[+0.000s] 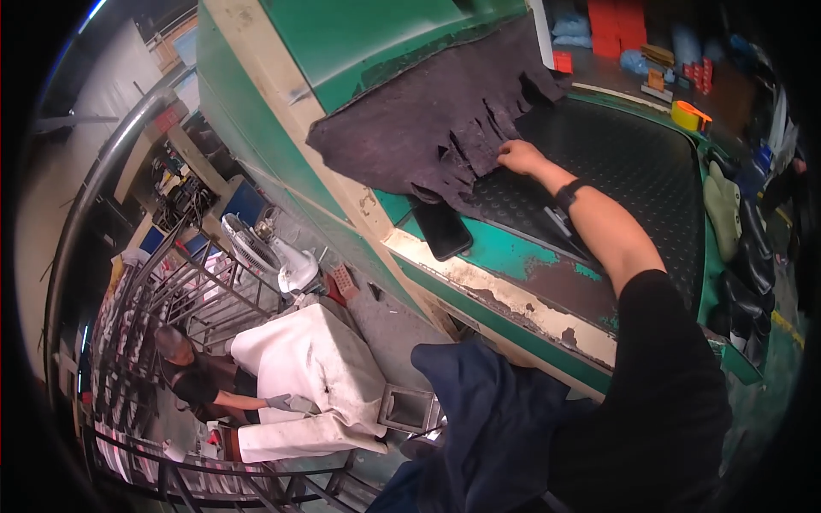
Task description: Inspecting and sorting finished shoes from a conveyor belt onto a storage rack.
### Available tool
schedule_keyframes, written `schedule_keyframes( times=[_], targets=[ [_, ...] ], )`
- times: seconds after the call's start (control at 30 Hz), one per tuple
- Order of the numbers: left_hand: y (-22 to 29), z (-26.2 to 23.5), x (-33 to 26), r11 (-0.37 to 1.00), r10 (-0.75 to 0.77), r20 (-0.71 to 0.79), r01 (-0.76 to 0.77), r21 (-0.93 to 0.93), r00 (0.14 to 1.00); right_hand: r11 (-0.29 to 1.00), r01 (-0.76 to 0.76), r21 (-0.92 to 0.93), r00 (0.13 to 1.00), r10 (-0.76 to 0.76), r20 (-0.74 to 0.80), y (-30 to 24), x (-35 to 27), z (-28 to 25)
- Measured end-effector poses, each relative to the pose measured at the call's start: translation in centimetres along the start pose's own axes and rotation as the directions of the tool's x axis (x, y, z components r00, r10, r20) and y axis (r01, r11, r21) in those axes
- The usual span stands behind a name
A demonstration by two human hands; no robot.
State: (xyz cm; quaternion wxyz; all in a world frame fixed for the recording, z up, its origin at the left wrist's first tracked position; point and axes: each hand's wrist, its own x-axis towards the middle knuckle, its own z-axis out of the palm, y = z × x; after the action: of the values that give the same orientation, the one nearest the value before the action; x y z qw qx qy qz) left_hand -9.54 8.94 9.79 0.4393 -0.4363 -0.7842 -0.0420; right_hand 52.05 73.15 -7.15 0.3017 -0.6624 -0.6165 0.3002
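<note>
My right hand (523, 158), with a black band on its wrist, reaches in from the lower right over a ribbed black mat (633, 162). Its fingers are bent and pinched together at the ragged edge of a dark brown leather hide (410, 120). Torn strips and slits run along that edge. The hide drapes over the green machine's sloping panel and down onto the mat. A slim grey tool (558, 222) lies on the mat below my forearm, its kind unclear. Beside the hide's lower corner, a black phone (442, 229) rests on the green ledge. My left hand is outside the picture.
Dark and green shoe lasts (723, 209) line the right side of the bed. A yellow tape roll (689, 116) sits at the far corner. At lower left, a co-worker (197, 376) with a gloved hand touches a white-covered stack (312, 368), near metal racks and a fan (269, 252).
</note>
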Motion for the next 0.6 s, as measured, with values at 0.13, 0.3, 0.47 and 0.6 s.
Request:
schedule_keyframes(
  times=[0.13,0.3,0.47,0.6],
  targets=[
    [9.6,1.8,-4.9,0.9,0.068,0.423,0.128,-0.417,0.903,0.851,0.281,-0.443,0.91,-0.383,-0.159,-5.4,5.2,5.4],
    [17.3,2.0,-7.5,0.817,0.34,0.709,0.179,-0.548,0.617,0.759,0.415,-0.502,0.843,-0.529,-0.102,-8.9,11.5,8.6],
    [16.1,4.5,-13.6,0.738,0.216,0.712,0.366,-0.567,0.668,0.876,0.3,-0.378,0.937,-0.344,-0.055,-8.1,10.3,9.0],
    [17.1,5.3,-14.8,0.693,0.086,0.883,0.609,-0.386,0.462,0.857,0.314,-0.408,0.947,-0.312,0.073,-8.3,9.5,6.9]
  ],
)
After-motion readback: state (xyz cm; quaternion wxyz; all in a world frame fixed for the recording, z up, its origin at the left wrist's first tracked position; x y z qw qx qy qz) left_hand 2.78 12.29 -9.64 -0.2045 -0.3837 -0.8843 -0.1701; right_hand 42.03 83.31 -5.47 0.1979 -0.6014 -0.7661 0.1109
